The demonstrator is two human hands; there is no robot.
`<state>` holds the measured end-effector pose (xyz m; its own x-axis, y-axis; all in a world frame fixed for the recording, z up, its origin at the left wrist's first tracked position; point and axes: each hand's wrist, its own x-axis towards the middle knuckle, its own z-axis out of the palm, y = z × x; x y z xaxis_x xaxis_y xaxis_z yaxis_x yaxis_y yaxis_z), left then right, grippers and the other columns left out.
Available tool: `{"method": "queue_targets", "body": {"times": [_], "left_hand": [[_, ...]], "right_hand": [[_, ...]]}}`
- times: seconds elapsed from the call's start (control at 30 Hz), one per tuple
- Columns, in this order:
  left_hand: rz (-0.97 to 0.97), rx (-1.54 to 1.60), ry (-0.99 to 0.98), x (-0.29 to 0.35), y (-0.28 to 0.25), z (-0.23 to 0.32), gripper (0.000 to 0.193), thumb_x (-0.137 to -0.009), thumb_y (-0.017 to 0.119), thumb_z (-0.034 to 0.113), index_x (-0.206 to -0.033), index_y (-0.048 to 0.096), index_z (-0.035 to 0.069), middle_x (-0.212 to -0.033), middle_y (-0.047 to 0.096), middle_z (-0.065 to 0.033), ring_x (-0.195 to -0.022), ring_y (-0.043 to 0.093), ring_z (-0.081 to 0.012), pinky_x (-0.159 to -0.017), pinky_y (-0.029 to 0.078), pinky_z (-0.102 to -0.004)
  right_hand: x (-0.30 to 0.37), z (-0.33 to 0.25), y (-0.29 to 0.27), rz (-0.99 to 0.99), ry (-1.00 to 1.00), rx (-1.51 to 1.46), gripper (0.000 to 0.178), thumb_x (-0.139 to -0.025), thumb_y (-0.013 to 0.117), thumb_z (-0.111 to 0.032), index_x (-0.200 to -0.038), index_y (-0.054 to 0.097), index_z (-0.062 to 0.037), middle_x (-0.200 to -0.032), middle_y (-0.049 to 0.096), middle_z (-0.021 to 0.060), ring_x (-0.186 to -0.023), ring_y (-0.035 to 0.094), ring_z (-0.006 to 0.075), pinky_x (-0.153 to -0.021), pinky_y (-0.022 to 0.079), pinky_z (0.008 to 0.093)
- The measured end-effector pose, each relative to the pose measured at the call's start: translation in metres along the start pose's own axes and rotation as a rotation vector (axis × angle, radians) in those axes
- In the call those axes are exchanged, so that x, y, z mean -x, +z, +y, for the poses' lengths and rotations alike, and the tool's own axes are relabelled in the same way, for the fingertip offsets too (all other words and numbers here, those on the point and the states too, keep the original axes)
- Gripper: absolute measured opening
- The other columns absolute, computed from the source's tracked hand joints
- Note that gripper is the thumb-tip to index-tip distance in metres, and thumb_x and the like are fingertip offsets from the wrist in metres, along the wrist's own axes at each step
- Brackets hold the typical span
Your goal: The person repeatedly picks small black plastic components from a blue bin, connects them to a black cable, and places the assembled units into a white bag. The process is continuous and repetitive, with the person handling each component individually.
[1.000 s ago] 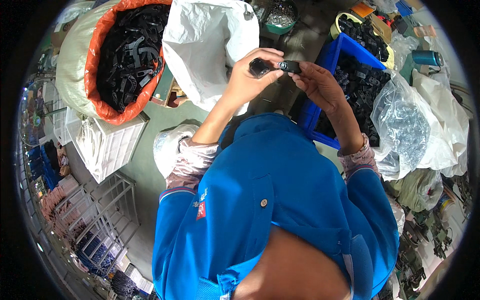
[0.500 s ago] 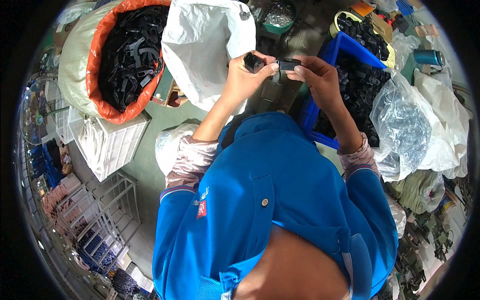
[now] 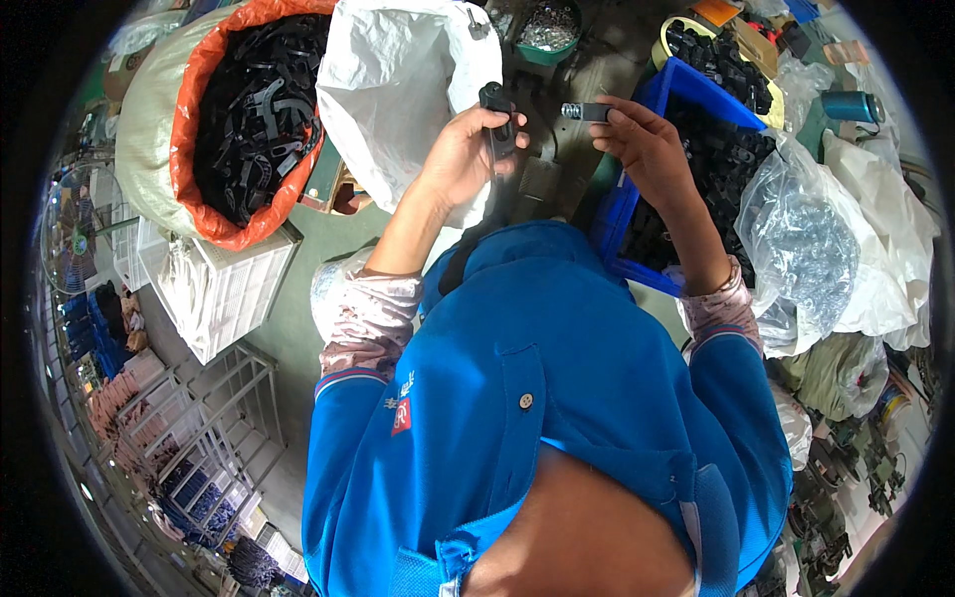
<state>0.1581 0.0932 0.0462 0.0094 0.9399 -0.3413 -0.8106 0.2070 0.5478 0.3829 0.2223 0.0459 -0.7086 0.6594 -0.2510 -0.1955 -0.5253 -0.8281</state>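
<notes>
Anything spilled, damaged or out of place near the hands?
A small dark piece sits alone at the rim of the white sack, apart from the heaped parts; it may be a clip. Otherwise nothing stands out: the left hand holds a black part, the right hand a silver-ended black piece.

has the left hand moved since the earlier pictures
Yes: the left hand has shifted to the left, closer to the orange-rimmed sack.

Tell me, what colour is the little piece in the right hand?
The piece is black, with a silvery end, seen best in the head view.
</notes>
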Motion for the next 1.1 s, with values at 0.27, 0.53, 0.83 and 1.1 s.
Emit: {"method": "queue_targets", "body": {"times": [0.27,0.53,0.83,1.1], "left_hand": [[0.038,-0.078,-0.043,0.009,0.018,-0.012,0.032,-0.095,0.05,0.013,-0.124,0.045,0.0,-0.109,0.06,-0.0181,-0.085,0.062,-0.0195,-0.059,0.056,-0.0271],[-0.03,-0.405,-0.001,0.014,0.023,-0.02,0.039,-0.088,0.06,0.005,-0.125,0.048,0.005,-0.119,0.058,-0.0125,-0.086,0.062,-0.0174,-0.055,0.052,-0.0249],[-0.084,-0.461,-0.004,0.015,0.026,-0.022,0.041,-0.086,0.058,0.004,-0.126,0.051,0.006,-0.12,0.06,-0.0104,-0.102,0.063,-0.0236,-0.065,0.057,-0.0291],[-0.092,-0.468,-0.031,0.01,0.031,-0.024,0.038,-0.087,0.057,0.004,-0.124,0.05,0.006,-0.118,0.06,-0.0107,-0.101,0.064,-0.0232,-0.061,0.054,-0.0268]], "right_hand": [[-0.007,-0.011,-0.002,-0.003,-0.014,0.099,0.031,-0.092,0.058,-0.016,-0.117,0.056,0.0022,-0.101,0.064,0.0126,-0.091,0.063,0.0197,-0.077,0.052,0.0293],[-0.012,-0.014,0.006,-0.046,-0.034,0.128,0.031,-0.091,0.059,-0.017,-0.115,0.059,0.0026,-0.098,0.065,0.0114,-0.089,0.062,0.0167,-0.078,0.051,0.0278],[-0.014,-0.015,0.009,-0.057,-0.075,0.363,0.028,-0.089,0.062,-0.015,-0.112,0.062,0.0016,-0.088,0.065,0.0051,-0.077,0.06,0.0096,-0.071,0.049,0.0227],[-0.013,-0.017,0.014,-0.078,-0.054,0.469,0.028,-0.087,0.064,-0.016,-0.108,0.063,0.0017,-0.083,0.063,0.0044,-0.074,0.057,0.0098,-0.071,0.047,0.0242]]}}
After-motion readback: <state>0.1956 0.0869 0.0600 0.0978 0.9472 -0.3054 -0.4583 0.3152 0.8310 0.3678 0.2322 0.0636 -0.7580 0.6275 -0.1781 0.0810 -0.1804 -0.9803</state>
